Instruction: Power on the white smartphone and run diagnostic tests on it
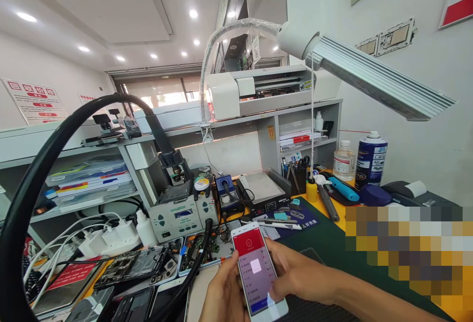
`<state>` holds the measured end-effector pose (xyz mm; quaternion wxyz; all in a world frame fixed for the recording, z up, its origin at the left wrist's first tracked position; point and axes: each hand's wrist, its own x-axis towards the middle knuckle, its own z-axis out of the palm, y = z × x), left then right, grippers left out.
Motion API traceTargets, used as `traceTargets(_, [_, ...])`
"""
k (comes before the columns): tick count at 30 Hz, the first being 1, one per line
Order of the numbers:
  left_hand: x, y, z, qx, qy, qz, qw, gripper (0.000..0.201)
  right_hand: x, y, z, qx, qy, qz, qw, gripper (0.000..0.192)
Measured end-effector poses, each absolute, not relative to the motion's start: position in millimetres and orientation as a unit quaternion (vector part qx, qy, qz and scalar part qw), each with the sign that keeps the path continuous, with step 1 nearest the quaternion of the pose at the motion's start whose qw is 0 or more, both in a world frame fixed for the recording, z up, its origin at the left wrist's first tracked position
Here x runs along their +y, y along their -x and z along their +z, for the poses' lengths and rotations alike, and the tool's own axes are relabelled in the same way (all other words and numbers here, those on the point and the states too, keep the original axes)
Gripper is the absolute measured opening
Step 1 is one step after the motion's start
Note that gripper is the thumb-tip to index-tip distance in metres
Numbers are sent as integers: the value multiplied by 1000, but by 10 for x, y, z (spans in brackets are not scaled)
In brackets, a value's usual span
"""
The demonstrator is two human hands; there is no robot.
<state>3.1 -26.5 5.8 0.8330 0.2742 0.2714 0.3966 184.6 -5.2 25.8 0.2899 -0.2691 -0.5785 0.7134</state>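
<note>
A white smartphone (254, 272) is held upright and slightly tilted at the bottom middle of the head view. Its lit screen has a red band with a face icon on top, a greyed list, a pale square in the middle and a blue bar below. My left hand (223, 287) cradles the left side and back, fingers partly hidden behind it. From the right, my right hand (295, 268) grips the other edge, its thumb over the lower right of the screen. Beneath lie a dark green mat (327, 240) and a black textured pad (314, 263).
A thick black hose (66, 127) arches over the left side from a hot-air station (185, 218). Opened phones (133, 265) and circuit boards lie at left. A lamp (373, 75) hangs above. A spray can (370, 159) and a bottle (344, 161) stand at right.
</note>
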Motion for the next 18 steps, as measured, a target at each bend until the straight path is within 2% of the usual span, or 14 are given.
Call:
traceTargets(10, [-267,-27,21,279,-251,394,839,66,-45,-1845,253,-582,265,711,291,79])
traceTargets(18, [-264,-36,29,270,-257,410,833,60,-49,-1849,261,-582,260,713,292,77])
